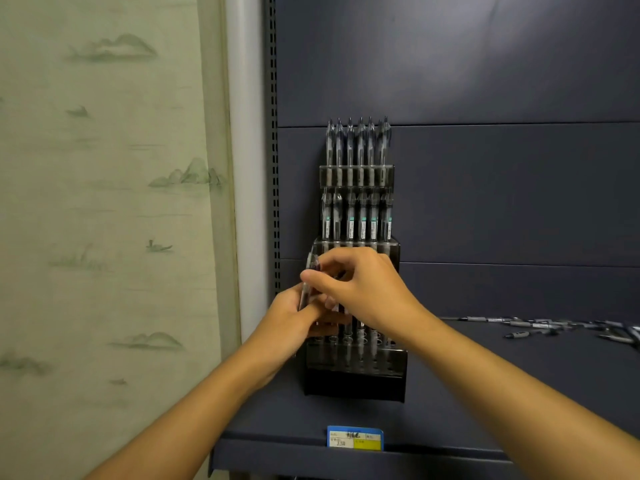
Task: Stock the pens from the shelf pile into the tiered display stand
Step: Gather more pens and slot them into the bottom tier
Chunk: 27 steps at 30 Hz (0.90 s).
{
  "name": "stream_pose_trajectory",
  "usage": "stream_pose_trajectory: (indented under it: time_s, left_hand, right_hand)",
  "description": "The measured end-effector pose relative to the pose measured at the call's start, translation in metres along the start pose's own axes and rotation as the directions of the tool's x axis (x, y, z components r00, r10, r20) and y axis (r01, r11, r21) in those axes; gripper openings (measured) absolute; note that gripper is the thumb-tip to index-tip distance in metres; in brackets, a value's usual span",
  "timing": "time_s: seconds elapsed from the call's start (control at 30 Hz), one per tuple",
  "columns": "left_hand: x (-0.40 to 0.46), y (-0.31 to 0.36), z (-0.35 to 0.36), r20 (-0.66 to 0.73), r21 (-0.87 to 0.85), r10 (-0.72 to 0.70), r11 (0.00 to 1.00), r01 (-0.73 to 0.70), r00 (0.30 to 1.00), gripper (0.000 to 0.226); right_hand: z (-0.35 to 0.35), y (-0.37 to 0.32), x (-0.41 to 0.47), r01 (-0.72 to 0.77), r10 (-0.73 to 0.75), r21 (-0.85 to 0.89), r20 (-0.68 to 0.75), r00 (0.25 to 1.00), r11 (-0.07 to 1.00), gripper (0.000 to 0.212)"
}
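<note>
head view: left hand curled round a small bunch of pens; right hand pinches one pen near its upper end, just left of the stand. top two tiers look full, front tier part filled. pile lies on the shelf, well apart to the right. pens likely light, stiff, smooth plastic, may slip; best pinched mid-barrel and dropped tip down into a free hole.

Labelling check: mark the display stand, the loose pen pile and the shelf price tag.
display stand (353, 384): head view, dark front base panel.
loose pen pile (540, 325): head view, a pen amid the scatter on the shelf, right.
price tag (355, 437): head view, label middle, shelf front edge.
</note>
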<state>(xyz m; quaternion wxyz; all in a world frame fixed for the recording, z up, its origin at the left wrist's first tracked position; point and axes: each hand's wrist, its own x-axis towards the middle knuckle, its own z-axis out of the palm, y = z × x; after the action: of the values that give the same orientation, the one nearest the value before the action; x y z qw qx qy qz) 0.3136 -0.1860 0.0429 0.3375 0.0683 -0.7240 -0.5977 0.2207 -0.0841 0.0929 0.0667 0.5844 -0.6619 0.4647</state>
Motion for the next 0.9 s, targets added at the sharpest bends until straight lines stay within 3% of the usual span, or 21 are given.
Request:
stream_pose_trajectory:
  time_s: [0.2,0.43,0.57,0.73,0.9]
  left_hand:
    - [-0.006,-0.009,-0.024,0.021,-0.015,0.000,1.000,0.001,1.000,0.036]
    - [-0.006,-0.024,-0.055,-0.079,-0.100,-0.106,0.990,0.098,0.991,0.025]
    - [-0.008,-0.029,-0.063,-0.065,-0.058,-0.142,0.989,0.138,0.988,0.025]
    - [-0.008,-0.029,-0.063,-0.055,-0.048,-0.143,0.989,0.141,0.988,0.026]
    - [-0.009,-0.027,-0.061,-0.050,-0.041,-0.133,0.991,0.131,0.990,0.027]
  right_hand:
    - [-0.023,0.006,0.006,-0.090,0.099,0.159,-0.047,0.994,0.983,0.014]
    - [-0.056,0.032,0.000,-0.146,0.168,0.152,-0.143,0.975,0.978,0.002]
    - [-0.047,0.048,-0.007,-0.197,0.214,0.120,-0.152,0.965,0.973,0.020]
    - [-0.036,0.060,-0.010,-0.209,0.229,0.130,-0.162,0.960,0.969,0.014]
    - [-0.027,0.067,-0.008,-0.236,0.256,0.138,-0.147,0.956,0.962,0.021]
